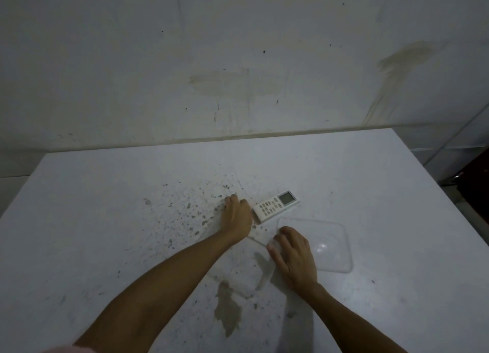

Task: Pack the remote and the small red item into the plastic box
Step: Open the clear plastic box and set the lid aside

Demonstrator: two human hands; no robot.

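Note:
The white remote [275, 206] lies face up at the middle of the table, its screen end pointing far right. My left hand [236, 216] rests knuckles up just left of it, fingers curled down onto the table; anything under them is hidden. No red item shows anywhere. A clear plastic box [251, 273] sits close in front of me, hard to make out. My right hand [293, 255] presses on the box's right rim, fingertips bent over the edge. A clear flat lid [333, 244] lies right of that hand.
The white table [105, 220] is speckled with dark chips near the middle and has a brown stain [227, 313] toward me. A stained wall runs along the far edge. The table's right edge drops off beside a dark object [473, 173].

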